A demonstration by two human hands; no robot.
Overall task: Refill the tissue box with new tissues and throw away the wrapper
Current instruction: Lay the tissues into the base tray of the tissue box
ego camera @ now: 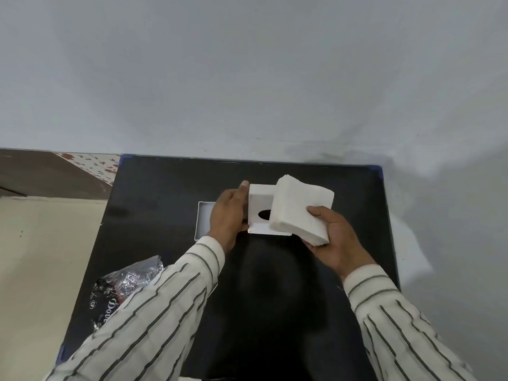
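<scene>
A white tissue box point(259, 209) is grasped in the left grip point(226, 215); a tissue stack point(301, 209) is clasped in the right grip point(336, 237) above the black tabletop point(275, 284).

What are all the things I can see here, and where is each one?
Tissue box: one, white, oval slot facing the camera, middle of the table, held tilted.
Tissue stack: one, white, in front of the box's right side.
Box lid or base: one, white, flat on the table, left of the box, partly hidden.
Wrapper: one, dark and silvery, crumpled, near left part of the table.
Table: one, black, against a grey wall.
Left hand: grips the box's left side.
Right hand: holds the stack.
</scene>
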